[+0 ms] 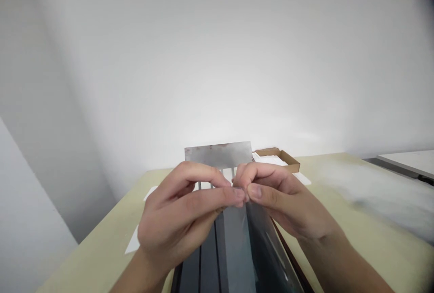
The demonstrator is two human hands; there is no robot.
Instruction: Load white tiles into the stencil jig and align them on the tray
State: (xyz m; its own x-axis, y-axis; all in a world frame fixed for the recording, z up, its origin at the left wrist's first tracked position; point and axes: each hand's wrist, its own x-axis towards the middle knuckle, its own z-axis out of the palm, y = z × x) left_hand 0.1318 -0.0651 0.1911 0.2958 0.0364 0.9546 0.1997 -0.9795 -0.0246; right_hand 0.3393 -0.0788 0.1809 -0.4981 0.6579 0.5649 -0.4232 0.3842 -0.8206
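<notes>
My left hand [183, 216] and my right hand [278, 198] meet at the middle of the view, with their fingertips pinched together on the upper edge of a thin clear film [237, 243]. The film hangs down over a dark striped panel [193, 275], probably glass or plastic, that lies lengthwise on the table. Beyond my fingers, a grey scuffed metal plate [217, 153] stands up or lies at the far end. My hands hide the area where the panel meets the plate.
A cream table [342, 180] runs under everything. A brown cardboard tray [281, 158] holding white sheets sits at the far right of the plate. White paper pieces [133, 240] lie on the left side. A white surface [407, 161] stands beyond the table at the right.
</notes>
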